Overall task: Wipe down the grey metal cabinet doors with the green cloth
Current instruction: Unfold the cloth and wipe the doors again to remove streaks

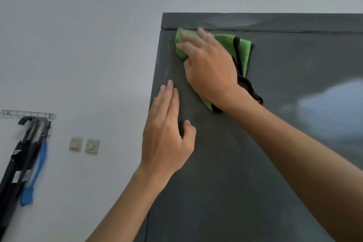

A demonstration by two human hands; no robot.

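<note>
Contact was by flat pressure: the right hand (210,68) lay spread, palm down, pinning the folded green microfibre cloth with black trim (242,53) against the tall grey metal cabinet door (255,163), in its upper left corner just below the top rail. The left hand (167,133), empty, rested flat with fingers together on the door below and left of that contact point.

Risk, as a judgement: the loose tail hanging under the wrist could bunch or slip free if pressure eased.

Right of the contact, the matt door carried a pale reflected glare. Left of it stood a white wall with two beige switches (84,145) and black folded umbrellas on a wire rack (23,153).
</note>
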